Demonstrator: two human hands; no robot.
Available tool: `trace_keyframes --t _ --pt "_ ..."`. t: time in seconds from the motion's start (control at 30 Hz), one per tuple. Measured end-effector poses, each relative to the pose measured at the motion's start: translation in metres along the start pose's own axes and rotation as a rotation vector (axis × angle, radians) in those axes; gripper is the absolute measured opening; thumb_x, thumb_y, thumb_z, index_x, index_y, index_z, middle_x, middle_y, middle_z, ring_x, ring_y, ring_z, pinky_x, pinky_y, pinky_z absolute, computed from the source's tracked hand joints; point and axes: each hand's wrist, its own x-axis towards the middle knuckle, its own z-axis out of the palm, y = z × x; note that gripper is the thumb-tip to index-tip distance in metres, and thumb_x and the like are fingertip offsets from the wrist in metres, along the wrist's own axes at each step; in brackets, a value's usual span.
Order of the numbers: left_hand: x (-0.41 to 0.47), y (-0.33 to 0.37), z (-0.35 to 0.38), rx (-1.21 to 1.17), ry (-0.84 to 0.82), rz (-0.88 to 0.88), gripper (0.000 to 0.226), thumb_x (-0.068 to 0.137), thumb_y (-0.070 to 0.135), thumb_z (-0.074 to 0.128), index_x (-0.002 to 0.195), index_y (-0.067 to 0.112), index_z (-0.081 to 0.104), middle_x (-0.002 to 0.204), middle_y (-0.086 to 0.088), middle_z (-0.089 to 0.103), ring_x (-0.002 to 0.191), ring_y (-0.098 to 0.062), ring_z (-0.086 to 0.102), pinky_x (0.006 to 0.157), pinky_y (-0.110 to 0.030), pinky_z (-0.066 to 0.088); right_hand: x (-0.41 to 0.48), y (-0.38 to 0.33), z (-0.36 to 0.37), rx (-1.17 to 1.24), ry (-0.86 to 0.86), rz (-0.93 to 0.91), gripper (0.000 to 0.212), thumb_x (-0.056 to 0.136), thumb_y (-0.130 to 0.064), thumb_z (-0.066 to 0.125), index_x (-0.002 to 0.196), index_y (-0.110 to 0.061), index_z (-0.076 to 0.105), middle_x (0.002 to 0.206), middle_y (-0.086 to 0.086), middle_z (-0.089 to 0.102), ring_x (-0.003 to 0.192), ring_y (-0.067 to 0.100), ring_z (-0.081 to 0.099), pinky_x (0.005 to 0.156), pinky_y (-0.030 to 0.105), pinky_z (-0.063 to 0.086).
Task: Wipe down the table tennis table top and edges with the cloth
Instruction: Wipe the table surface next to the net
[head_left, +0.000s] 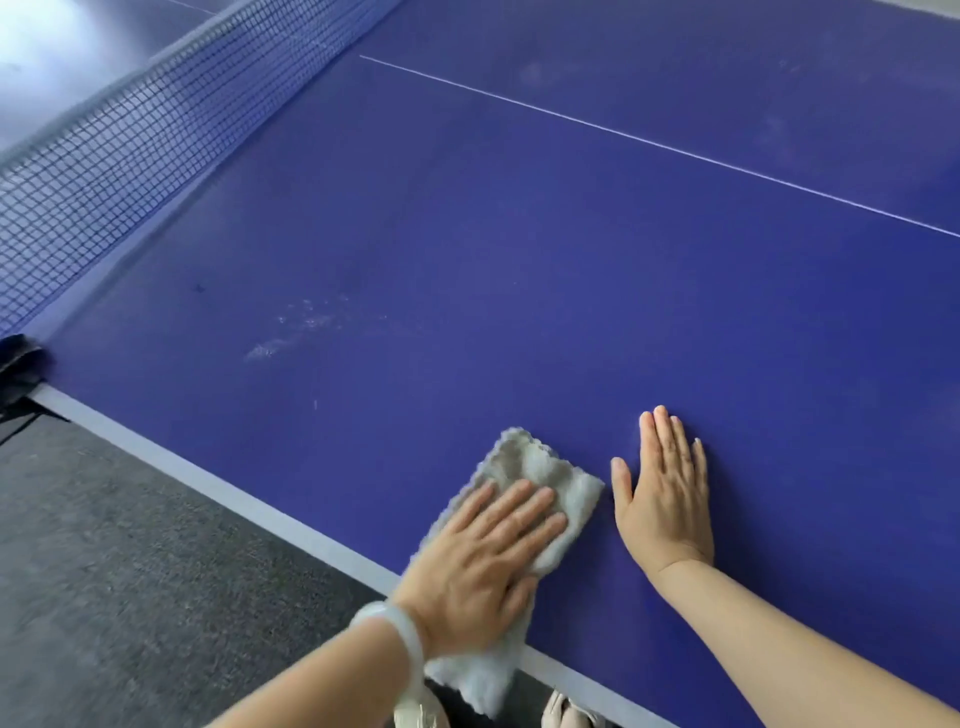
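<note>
Now: left hand (483, 561) flat, fingers straight, pressing cloth (540, 467) on table (519, 234) near 6 o'clock edge, tail hanging over. Right hand (665, 499) flat on bare top, holding nothing. Best: even pressure, overlapping strokes toward whitish smudges (301, 327) at 10 o'clock.

A dark grey carpet (130, 545) covers the floor in the lower left of the view, its short pile flecked with lighter specks. Bright white light (41, 36) glares in the far upper left corner. A thin pale strip (917, 4) crosses the top right corner, too small to identify.
</note>
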Motion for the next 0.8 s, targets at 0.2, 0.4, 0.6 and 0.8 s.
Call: trace_keyframes --t 0.2,0.4,0.6,0.8 --pt "0.004 -0.082 -0.023 0.056 0.076 -0.575 0.061 0.099 0.044 0.018 0.157 0.031 0.007 0.165 0.006 0.001 0.151 -0.014 -0.009 0.123 -0.043 0.002 0.0 -0.001 0.002 -0.01 -0.014 0.017 0.06 0.103 -0.032 0.044 0.155 -0.006 0.029 0.163 0.011 0.024 0.151 0.025 0.021 0.125 0.046 0.014" --pt "0.041 0.007 0.0 -0.031 0.113 -0.488 0.065 0.099 0.04 0.028 0.158 0.019 0.012 0.165 -0.003 0.006 0.152 -0.024 -0.007 0.121 -0.051 0.006 0.0 -0.001 0.002 -0.004 -0.009 0.024 0.062 0.1 -0.028 0.051 0.153 -0.004 0.032 0.162 0.013 0.026 0.151 0.027 0.023 0.124 0.046 0.015" --pt "0.023 -0.029 -0.005 0.024 0.017 -0.072 0.058 0.101 0.044 0.028 0.157 0.032 0.015 0.164 0.007 0.008 0.152 -0.015 -0.003 0.123 -0.043 0.001 0.0 -0.002 0.001 -0.009 -0.005 0.018 0.061 0.1 -0.029 0.05 0.153 -0.005 0.032 0.162 0.012 0.025 0.151 0.026 0.023 0.124 0.045 0.015" --pt "-0.001 -0.104 -0.025 0.044 0.082 -0.461 0.059 0.1 0.046 0.023 0.157 0.031 0.014 0.164 0.007 0.009 0.152 -0.015 0.0 0.123 -0.044 0.006 -0.001 -0.004 -0.002 -0.039 -0.06 0.03 0.062 0.103 -0.035 0.041 0.156 -0.008 0.024 0.165 0.008 0.018 0.153 0.022 0.015 0.126 0.041 0.009"
